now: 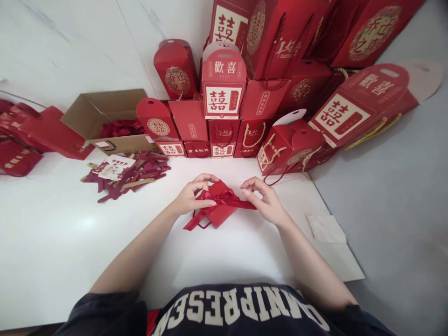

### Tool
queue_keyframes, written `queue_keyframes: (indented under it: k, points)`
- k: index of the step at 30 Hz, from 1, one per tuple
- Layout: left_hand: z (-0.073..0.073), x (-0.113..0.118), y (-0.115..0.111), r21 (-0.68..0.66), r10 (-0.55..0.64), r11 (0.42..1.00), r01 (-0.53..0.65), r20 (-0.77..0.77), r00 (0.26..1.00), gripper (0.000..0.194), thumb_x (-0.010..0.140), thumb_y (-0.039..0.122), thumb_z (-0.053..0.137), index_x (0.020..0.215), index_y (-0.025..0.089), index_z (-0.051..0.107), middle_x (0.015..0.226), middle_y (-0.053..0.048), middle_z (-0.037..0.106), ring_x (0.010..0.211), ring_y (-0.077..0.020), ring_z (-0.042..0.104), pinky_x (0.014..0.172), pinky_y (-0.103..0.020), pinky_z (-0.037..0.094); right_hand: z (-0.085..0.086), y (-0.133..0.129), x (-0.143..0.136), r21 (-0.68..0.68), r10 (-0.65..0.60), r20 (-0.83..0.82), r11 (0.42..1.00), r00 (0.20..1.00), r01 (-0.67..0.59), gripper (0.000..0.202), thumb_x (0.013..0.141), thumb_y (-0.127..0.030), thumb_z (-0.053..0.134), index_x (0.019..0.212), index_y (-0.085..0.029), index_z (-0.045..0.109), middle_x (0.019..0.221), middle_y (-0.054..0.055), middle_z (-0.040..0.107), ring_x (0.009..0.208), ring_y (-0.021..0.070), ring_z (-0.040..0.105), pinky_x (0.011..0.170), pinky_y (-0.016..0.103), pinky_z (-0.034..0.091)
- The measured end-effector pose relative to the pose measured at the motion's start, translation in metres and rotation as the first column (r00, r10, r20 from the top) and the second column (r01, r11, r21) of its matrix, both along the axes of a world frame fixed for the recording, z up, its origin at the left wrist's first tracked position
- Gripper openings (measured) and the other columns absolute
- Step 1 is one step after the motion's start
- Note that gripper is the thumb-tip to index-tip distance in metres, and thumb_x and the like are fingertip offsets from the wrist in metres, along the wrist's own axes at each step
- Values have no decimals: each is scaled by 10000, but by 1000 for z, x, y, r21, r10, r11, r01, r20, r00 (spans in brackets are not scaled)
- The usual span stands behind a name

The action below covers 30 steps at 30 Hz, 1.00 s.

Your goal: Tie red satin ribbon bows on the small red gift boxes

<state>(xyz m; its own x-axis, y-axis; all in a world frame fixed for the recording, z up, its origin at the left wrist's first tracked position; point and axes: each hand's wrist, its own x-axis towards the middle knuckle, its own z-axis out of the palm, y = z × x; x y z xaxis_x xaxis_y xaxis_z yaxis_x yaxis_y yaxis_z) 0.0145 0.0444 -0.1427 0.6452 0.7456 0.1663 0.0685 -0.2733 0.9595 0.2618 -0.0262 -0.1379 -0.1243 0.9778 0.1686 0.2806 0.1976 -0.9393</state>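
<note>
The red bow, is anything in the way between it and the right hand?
No, nothing visible stands between the right hand and the red bow. The left hand is at the bow's other side, not in between.

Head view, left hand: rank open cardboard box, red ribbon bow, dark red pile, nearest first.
1. Red ribbon bow: right at the left hand, touching its thumb.
2. Dark red pile: left of the hand, on the table.
3. Open cardboard box: farther back, behind the pile.
</note>
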Motion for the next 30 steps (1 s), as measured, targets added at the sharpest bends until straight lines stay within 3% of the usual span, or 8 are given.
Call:
queue_keyframes:
  k: [3, 6, 9, 13, 18, 22, 26, 30]
  points:
    - [13, -1, -2, 136, -8, 990, 31, -163, 987, 286, 715, 305, 748, 643, 155, 515, 1225, -108, 515, 1163, -232, 511, 1053, -401, 360, 4, 9, 3, 54, -13, 37, 998, 999, 10, 236, 937, -409, 472, 929, -209, 598, 974, 52, 598, 965, 174, 562, 905, 321, 408]
    - [23, -3, -4, 233, 27, 972, 36, -261, 965, 308, 719, 342, 744, 623, 158, 516, 1254, -92, 520, 1193, -235, 485, 1064, -397, 345, 6, 19, 0, -48, 159, 13, 986, 987, -158, 280, 939, -438, 456, 919, -213, 622, 1186, 79, 555, 1161, 202, 510, 1012, 361, 363]
    - [28, -3, -5, 295, 47, 954, 47, -301, 953, 334, 721, 364, 743, 586, 156, 518, 1244, -75, 540, 1185, -231, 484, 1044, -383, 355, 7, 27, -5, -169, 330, -90, 925, 940, -341, 278, 902, -459, 525, 882, -205, 636, 1341, 82, 487, 1248, 220, 475, 1063, 383, 337]
    - [30, -4, -5, 338, 82, 940, 35, -325, 942, 358, 695, 391, 761, 560, 156, 528, 1224, -61, 565, 1183, -232, 478, 1032, -380, 355, 5, 36, -9, -198, 440, -174, 861, 881, -469, 267, 866, -458, 590, 917, -211, 677, 1434, 76, 431, 1354, 237, 378, 1119, 394, 273]
    - [29, -5, -5, 338, 107, 941, 17, -346, 932, 375, 657, 436, 777, 585, 161, 532, 1207, -70, 573, 1182, -242, 481, 1024, -395, 368, -2, 42, -13, -181, 444, -345, 833, 827, -523, 311, 872, -492, 564, 868, -208, 690, 1464, 59, 408, 1370, 242, 357, 1116, 391, 293]
    - [27, -6, -2, 302, 85, 953, 35, -376, 923, 395, 651, 454, 773, 582, 162, 517, 1205, -72, 571, 1182, -249, 483, 1021, -406, 377, -7, 42, -16, -209, 420, -361, 833, 832, -512, 305, 876, -471, 569, 849, -199, 704, 1449, 59, 416, 1380, 236, 333, 1124, 384, 283]
    - [24, -7, 0, 244, 63, 969, 32, -372, 926, 385, 636, 441, 784, 614, 165, 518, 1212, -80, 557, 1170, -239, 504, 1029, -399, 381, -11, 40, -19, -191, 371, -540, 820, 755, -539, 317, 862, -475, 583, 772, -189, 684, 1446, 54, 411, 1298, 249, 440, 1074, 401, 359]
    - [21, -7, 0, 235, 67, 972, 16, -342, 937, 396, 620, 424, 799, 627, 166, 499, 1210, -77, 561, 1150, -224, 524, 1031, -382, 381, -14, 37, -19, -184, 342, -477, 862, 810, -472, 314, 827, -449, 640, 667, -180, 626, 1422, 59, 440, 1284, 248, 448, 1080, 413, 328]
